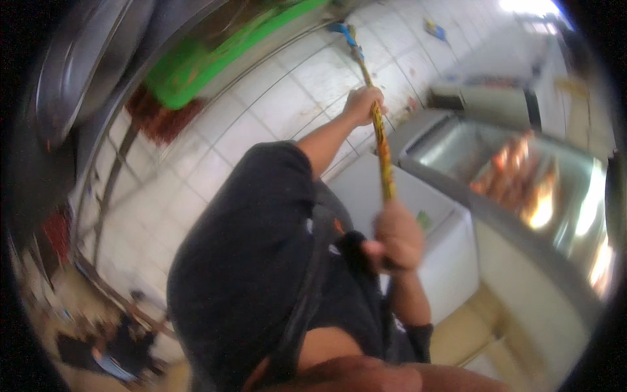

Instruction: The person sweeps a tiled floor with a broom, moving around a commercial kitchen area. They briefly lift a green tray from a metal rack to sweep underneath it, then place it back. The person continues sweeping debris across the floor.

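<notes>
A long pole (383, 152) with a yellow and dark patterned handle runs up from in front of my chest. Its far end carries a blue fitting (350, 36) by the pale tiles; the head beyond is partly out of sight, so I cannot tell whether it is a broom or a squeegee. My left hand (365, 105), arm stretched out, is wrapped around the middle of the pole. Close to my body, my right hand (399, 237) grips the upper end and is blurred. Black sleeves and a black top cover my arms and trunk.
Right of me is a glass-topped display case (519, 181) holding reddish items like meat, beside a white cabinet (441, 274). A bright green plastic edge (181, 83) and large metal vessels (81, 73) stand left. Further up, a small blue and yellow packet (435, 30) lies on the tiled floor (254, 112).
</notes>
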`<action>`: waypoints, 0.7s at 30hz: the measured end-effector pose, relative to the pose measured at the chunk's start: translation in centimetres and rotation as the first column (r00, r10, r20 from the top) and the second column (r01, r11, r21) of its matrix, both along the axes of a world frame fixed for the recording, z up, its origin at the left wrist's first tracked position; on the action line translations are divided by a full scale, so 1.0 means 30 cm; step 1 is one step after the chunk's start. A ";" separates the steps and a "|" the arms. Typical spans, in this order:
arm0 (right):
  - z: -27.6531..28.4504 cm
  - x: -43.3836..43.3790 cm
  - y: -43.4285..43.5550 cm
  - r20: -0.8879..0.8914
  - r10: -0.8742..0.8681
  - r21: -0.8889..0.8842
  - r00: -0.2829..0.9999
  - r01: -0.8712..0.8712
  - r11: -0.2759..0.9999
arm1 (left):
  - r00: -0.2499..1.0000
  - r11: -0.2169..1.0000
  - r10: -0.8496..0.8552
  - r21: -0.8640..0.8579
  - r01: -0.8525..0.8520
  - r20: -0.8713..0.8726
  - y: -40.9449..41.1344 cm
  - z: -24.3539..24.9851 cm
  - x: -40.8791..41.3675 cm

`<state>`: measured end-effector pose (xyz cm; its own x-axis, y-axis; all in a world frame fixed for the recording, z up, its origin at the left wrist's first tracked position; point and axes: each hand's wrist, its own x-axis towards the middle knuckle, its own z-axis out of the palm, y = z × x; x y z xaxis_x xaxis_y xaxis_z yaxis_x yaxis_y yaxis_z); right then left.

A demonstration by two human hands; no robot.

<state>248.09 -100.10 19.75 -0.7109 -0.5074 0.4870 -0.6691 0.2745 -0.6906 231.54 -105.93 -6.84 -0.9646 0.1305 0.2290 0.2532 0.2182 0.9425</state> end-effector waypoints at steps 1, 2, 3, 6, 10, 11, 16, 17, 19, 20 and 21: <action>0.070 -0.005 0.040 -0.027 -0.119 -0.051 0.993 0.117 0.992 | 0.992 0.998 0.005 -0.066 -0.014 -0.129 0.042 0.060 -0.026; 0.173 -0.003 0.088 -0.052 -0.236 -0.102 0.970 0.230 0.968 | 0.966 0.992 0.004 -0.118 -0.036 -0.260 0.086 0.127 -0.051; 0.216 0.018 0.153 -0.080 -0.336 -0.142 0.938 0.323 0.936 | 0.969 0.983 -0.096 -0.176 0.056 -0.226 0.061 0.188 -0.063; 0.429 0.090 0.191 -0.292 -0.575 -0.399 0.764 0.450 0.799 | 0.837 0.846 -0.533 -0.073 0.527 -0.125 0.183 0.410 0.003; 0.632 0.096 0.149 -0.056 -0.443 -0.488 0.895 0.363 0.794 | 0.476 0.477 -0.875 0.001 0.879 -0.087 0.173 0.492 0.173; 0.659 0.086 0.103 -0.018 -0.493 -0.471 0.870 0.427 0.772 | 0.401 0.398 -0.914 0.059 0.916 -0.063 0.158 0.499 0.217; 0.752 0.069 -0.189 0.380 -0.759 -0.242 0.529 0.849 0.470 | -0.278 -0.266 -0.960 0.236 0.935 0.020 -0.011 0.467 0.435; 0.754 0.060 -0.228 0.402 -0.781 -0.205 0.478 0.878 0.432 | -0.403 -0.382 -0.915 0.289 0.878 0.014 -0.043 0.452 0.457; 0.678 0.093 -0.316 0.349 -0.867 -0.208 0.354 0.932 0.297 | -0.566 -0.537 -0.824 0.353 0.766 -0.023 -0.103 0.392 0.527; 0.625 0.133 -0.368 0.294 -0.926 -0.206 0.238 0.962 0.181 | -0.604 -0.563 -0.796 0.411 0.717 -0.038 -0.137 0.355 0.572; 0.575 0.163 -0.429 0.245 -0.966 -0.190 0.083 0.981 0.036 | -0.646 -0.591 -0.761 0.474 0.653 -0.059 -0.170 0.321 0.630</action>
